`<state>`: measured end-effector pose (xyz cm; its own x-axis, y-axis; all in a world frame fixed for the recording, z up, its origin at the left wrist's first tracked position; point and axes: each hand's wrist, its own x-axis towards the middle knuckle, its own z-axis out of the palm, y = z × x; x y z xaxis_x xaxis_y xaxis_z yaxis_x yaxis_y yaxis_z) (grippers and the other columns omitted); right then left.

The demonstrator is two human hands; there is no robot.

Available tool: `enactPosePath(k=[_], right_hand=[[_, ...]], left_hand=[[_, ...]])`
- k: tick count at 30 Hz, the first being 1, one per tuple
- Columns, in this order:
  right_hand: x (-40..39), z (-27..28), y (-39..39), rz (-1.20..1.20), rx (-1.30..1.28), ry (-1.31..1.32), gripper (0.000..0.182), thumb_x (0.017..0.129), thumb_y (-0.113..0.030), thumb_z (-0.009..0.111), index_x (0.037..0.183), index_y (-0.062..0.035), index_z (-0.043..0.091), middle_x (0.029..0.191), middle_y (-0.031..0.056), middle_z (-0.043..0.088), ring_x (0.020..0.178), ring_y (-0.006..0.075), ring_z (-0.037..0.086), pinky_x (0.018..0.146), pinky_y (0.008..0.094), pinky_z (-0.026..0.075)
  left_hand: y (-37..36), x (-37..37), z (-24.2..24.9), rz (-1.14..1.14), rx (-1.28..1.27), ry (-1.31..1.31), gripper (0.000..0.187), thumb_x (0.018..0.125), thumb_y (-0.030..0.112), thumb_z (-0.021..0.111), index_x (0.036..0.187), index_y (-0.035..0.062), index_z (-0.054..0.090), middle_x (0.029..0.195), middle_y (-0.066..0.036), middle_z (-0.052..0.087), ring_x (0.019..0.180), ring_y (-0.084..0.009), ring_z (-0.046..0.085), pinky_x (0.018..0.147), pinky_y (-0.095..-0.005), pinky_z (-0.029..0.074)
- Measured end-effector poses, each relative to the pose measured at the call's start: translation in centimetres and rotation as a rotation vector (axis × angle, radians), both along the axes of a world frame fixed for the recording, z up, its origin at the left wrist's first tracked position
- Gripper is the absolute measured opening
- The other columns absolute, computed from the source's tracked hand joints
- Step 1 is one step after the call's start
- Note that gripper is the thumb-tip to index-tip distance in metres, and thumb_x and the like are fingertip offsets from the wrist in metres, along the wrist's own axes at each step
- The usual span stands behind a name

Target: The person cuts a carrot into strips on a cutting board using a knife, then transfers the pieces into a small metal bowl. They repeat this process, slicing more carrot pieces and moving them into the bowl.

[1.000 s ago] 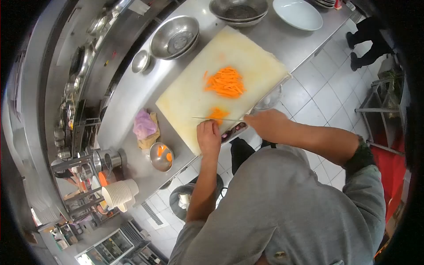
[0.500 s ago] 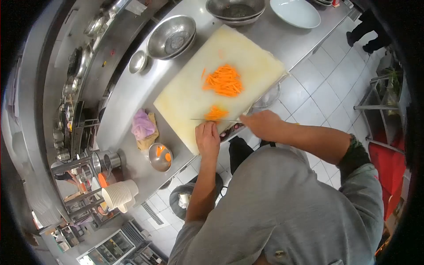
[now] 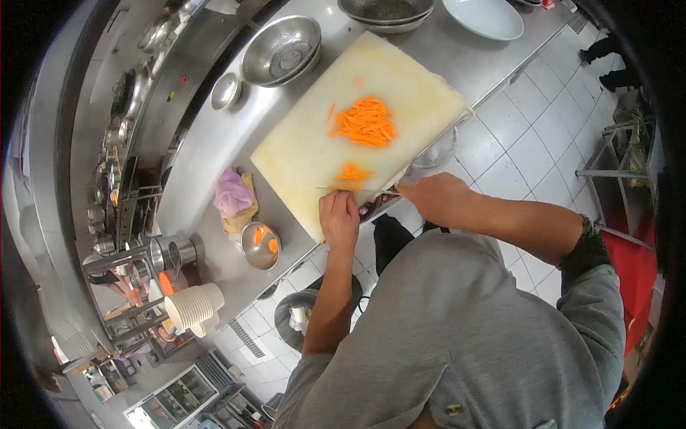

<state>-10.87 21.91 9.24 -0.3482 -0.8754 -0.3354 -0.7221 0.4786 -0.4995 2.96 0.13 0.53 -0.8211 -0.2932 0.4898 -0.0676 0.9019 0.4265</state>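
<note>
A pale cutting board (image 3: 300,157) lies on the steel counter. My right hand (image 3: 434,197) is wrapped round the handle of a knife (image 3: 364,189), whose thin blade points left across the board's near part. Against the blade's near side, the curled fingers of my left hand (image 3: 339,217) press down on carrot (image 3: 346,187), mostly hidden beneath the fingertips. Just beyond the blade sits a small heap of cut carrot strips (image 3: 353,172). A larger pile of carrot strips (image 3: 364,123) lies farther up the board, with a few loose bits beside it.
A small steel bowl (image 3: 260,246) with carrot pieces stands left of the board, near a purple cloth (image 3: 233,193). Larger steel bowls (image 3: 281,51) and a white dish (image 3: 484,17) line the far side. Another person's legs (image 3: 604,64) show at upper right.
The view has shifted slightly. Both hands and the knife remain at the near part of the board, with the blade beside my left fingertips. The other person's legs appear farther right and lower.
</note>
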Motion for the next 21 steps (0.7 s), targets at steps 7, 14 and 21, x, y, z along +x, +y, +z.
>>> enactPosePath(k=[7, 14, 21], right_hand=[[0.3, -0.5, -0.3, 0.008, 0.029, 0.012, 0.032, 0.093, -0.01, 0.055, 0.124, -0.003, 0.054, 0.086, 0.0233, 0.071, 0.087, 0.0377, 0.073, 0.072, 0.0499, 0.057], [-2.4, -3.5, -1.1, -0.012, -0.021, -0.106, 0.022, 0.091, -0.01, 0.056, 0.112, -0.0033, 0.059, 0.098, 0.0243, 0.071, 0.092, 0.0455, 0.07, 0.08, 0.055, 0.055], [-6.5, -2.8, -0.6, -0.149, 0.029, 0.001, 0.022, 0.102, -0.018, 0.052, 0.116, -0.0026, 0.047, 0.091, 0.0306, 0.067, 0.092, 0.0497, 0.066, 0.082, 0.0603, 0.049]], left_hand=[[0.0, -0.1, 0.2, -0.003, -0.011, -0.023, 0.01, 0.083, -0.002, 0.071, 0.09, 0.0027, 0.067, 0.091, -0.015, 0.066, 0.087, -0.0362, 0.062, 0.078, -0.0447, 0.05], [-0.5, -1.4, -0.1, -0.004, -0.014, -0.038, 0.006, 0.085, 0.001, 0.07, 0.091, 0.0022, 0.067, 0.091, -0.018, 0.066, 0.087, -0.0373, 0.062, 0.079, -0.0458, 0.05], [-8.5, 4.8, 5.3, 0.488, 0.103, -0.199, 0.025, 0.089, 0.012, 0.068, 0.112, 0.0038, 0.073, 0.104, -0.018, 0.073, 0.097, -0.0364, 0.069, 0.088, -0.0448, 0.055]])
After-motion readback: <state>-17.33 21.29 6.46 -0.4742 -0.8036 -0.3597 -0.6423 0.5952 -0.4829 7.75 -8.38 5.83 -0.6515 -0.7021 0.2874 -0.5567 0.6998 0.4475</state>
